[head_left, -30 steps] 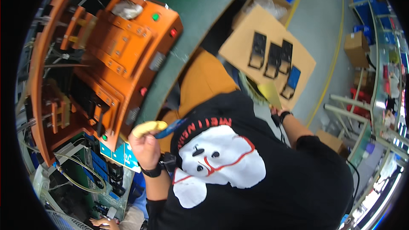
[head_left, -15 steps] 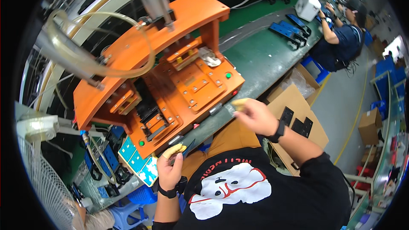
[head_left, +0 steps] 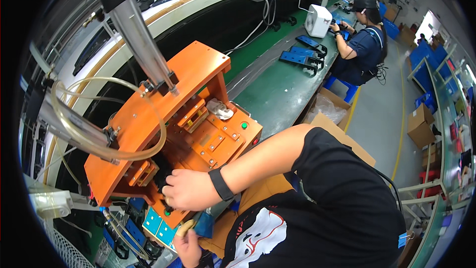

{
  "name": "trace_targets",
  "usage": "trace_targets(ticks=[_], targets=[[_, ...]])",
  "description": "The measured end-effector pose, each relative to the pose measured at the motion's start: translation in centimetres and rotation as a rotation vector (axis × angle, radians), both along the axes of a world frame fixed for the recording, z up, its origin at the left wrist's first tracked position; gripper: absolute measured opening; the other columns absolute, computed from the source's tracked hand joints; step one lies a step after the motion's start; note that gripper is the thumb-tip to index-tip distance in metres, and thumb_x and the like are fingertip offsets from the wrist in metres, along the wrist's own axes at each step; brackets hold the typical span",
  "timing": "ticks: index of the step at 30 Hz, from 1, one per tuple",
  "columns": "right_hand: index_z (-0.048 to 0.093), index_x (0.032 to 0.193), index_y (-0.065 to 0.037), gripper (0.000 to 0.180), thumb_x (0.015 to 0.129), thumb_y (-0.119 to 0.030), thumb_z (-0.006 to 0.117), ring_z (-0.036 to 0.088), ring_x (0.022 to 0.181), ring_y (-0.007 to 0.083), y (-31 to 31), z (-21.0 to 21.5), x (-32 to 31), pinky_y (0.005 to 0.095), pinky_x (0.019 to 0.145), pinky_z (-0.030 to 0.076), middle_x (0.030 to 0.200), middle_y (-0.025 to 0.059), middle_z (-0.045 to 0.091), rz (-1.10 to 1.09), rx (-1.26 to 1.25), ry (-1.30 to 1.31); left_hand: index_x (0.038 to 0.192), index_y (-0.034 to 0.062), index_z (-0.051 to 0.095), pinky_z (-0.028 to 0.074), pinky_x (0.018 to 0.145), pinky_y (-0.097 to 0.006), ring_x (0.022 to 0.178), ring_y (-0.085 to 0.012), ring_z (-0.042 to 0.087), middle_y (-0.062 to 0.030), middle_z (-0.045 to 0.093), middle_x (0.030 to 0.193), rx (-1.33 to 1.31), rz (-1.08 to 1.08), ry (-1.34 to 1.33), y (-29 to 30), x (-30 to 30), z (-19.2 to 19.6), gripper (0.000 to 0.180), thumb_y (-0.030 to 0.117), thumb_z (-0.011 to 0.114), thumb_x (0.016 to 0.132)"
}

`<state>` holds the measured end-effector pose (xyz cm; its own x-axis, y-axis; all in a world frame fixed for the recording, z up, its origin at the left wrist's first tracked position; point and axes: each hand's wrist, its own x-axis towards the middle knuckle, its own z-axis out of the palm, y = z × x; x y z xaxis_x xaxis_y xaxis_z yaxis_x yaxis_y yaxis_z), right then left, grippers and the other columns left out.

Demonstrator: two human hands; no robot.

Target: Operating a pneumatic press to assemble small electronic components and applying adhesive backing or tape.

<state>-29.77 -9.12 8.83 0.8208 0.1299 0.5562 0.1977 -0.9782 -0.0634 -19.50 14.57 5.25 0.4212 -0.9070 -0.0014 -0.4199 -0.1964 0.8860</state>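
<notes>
An orange twin-station press stands on the bench in front of me. My right hand reaches across to its left station, fingers bent down beside a black part there. The fingertips are hidden, so what they grip cannot be made out. Lower down, close to my body, my left hand pinches a flat blue piece. A yellow cover sits on one of its fingers.
Two metal cylinders with a looped clear hose top the press. A teal sheet lies beside its left end. Blue and black parts lie along the green bench, where a co-worker sits by a white fan.
My right hand has swung left from the press's front right to its left station. My left hand has dropped lower with the flat piece. The view has shifted, showing more of the bench's far end.
</notes>
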Motion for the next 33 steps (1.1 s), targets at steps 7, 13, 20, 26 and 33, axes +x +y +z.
trace_targets(ticks=[7,13,20,26,33], targets=[[0.074,0.098,-0.005,0.017,0.09,-0.02,0.075,0.068,0.078,0.029,-6.8,8.6,-14.7,0.037,0.065,0.053,0.088,0.0129,0.068,0.094,0.807,-0.222,0.123,-0.0059,0.065,0.051,0.093,-0.033,0.101,-0.0178,0.066,-0.0143,0.07,0.113,-0.194,0.029,0.101,-0.4,8.0,0.1,0.027,0.01,0.056,0.102],[0.062,0.124,-0.004,0.029,0.108,-0.025,0.052,0.069,0.107,0.0194,-13.8,-7.5,-34.9,0.0342,0.091,0.057,0.119,0.0078,0.071,-0.326,1.723,-1.0,0.131,-0.0028,0.061,0.046,0.092,-0.029,0.103,-0.013,0.058,-0.006,0.064,0.112,-0.109,0.073,0.01,-8.9,9.3,1.8,0.031,0.013,0.055,0.106],[0.066,0.113,-0.001,0.025,0.105,-0.024,0.059,0.067,0.112,0.0272,-29.3,-23.2,-34.7,0.0406,0.104,0.054,0.118,0.0144,0.071,-0.067,2.192,-0.758,0.115,-0.0021,0.065,0.052,0.084,-0.036,0.091,-0.0271,0.067,-0.0183,0.069,0.099,0.068,0.101,-0.263,-12.1,12.5,0.1,0.03,0.025,0.057,0.103],[0.053,0.125,0.005,0.041,0.105,-0.03,0.058,0.068,0.112,0.0345,-42.3,-27.6,-20.3,0.0428,0.102,0.056,0.12,0.0242,0.066,-0.34,2.274,-0.646,0.15,0.0112,0.044,0.041,0.113,-0.051,0.139,-0.0293,0.047,-0.0139,0.047,0.153,-0.031,-0.174,-0.907,-16.4,17.0,-2.6,0.049,0.027,0.055,0.105],[0.062,0.125,-0.002,0.043,0.1,-0.037,0.065,0.073,0.071,0.0201,-42.4,-22.1,-10.4,0.0272,0.059,0.06,0.097,0.0148,0.073,-0.81,1.857,0.045,0.152,0.0118,0.041,0.038,0.116,-0.052,0.142,-0.0306,0.045,-0.0139,0.046,0.154,-0.284,-0.541,0.041,-17.1,19.4,-3.2,0.051,0.026,0.054,0.105]])
